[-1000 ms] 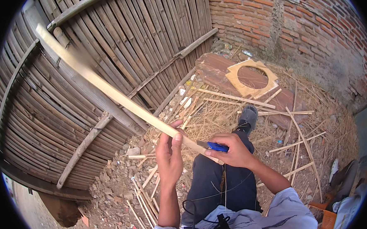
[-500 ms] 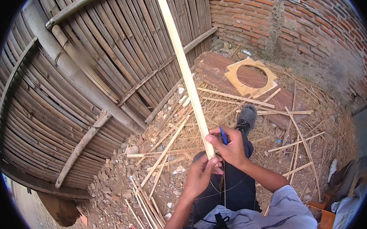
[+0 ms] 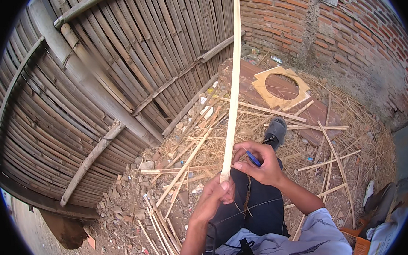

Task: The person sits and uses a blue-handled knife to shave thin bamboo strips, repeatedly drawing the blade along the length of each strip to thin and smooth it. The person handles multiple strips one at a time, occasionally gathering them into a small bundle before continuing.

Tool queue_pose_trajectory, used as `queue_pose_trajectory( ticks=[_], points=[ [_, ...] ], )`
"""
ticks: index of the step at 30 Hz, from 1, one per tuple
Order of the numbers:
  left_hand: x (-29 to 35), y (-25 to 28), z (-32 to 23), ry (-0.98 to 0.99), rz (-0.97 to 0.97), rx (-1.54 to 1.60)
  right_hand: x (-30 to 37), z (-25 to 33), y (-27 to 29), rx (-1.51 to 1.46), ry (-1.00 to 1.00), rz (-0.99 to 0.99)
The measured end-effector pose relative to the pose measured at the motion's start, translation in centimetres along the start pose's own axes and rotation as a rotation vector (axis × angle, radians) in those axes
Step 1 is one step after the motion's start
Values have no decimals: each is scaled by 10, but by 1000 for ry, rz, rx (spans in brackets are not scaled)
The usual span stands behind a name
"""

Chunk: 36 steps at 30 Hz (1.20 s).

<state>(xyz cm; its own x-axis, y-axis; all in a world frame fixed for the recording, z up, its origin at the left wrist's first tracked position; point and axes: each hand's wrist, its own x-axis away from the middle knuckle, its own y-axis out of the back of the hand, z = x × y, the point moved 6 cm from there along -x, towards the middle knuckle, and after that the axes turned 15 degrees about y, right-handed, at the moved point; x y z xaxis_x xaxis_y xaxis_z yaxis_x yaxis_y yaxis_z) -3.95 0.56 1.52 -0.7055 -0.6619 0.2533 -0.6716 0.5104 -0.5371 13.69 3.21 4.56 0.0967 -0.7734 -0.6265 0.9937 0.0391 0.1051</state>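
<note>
A long pale bamboo strip [image 3: 233, 112] rises from my left hand [image 3: 214, 196] past the upper edge of the view. That hand is closed round the strip's lower end, its thumb pressed on the front. Just to the right, my right hand [image 3: 263, 167] is closed on a slim blue tool [image 3: 253, 159], perhaps a pen or a small knife; its exact kind is unclear. The curled fingers of this hand are close beside the strip, and I cannot tell if they touch it. Thin fibres hang below the hands over my dark trousers.
Split bamboo strips [image 3: 191, 153] lie scattered on straw and rubble, with a bundle [image 3: 160, 226] at lower left. A brown board [image 3: 245, 77] bears a yellowish frame with a round hole [image 3: 260, 88]. A bamboo fence [image 3: 117, 62] and a brick wall [image 3: 281, 17] bound the space.
The strip has swung from leaning left to leaning slightly right. My left hand has moved a little left and down; my right hand has shifted right, and the blue tool now tilts more.
</note>
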Motion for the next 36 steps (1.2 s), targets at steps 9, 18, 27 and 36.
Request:
queue_pose_trajectory(
  ticks=[9,18,27,36],
  points=[
    [2,-1,-12,-36,-343,-285,-1,20,4,46,87,124],
    [1,0,-8,-110,-352,-445,0,37,-3,230,36,266],
    [0,2,-3,1,-347,-496,-2,19,0,17,9,50],
    [11,-15,-22,-219,-627,-785,-9,4,2,-18,-72,-152]
  ],
)
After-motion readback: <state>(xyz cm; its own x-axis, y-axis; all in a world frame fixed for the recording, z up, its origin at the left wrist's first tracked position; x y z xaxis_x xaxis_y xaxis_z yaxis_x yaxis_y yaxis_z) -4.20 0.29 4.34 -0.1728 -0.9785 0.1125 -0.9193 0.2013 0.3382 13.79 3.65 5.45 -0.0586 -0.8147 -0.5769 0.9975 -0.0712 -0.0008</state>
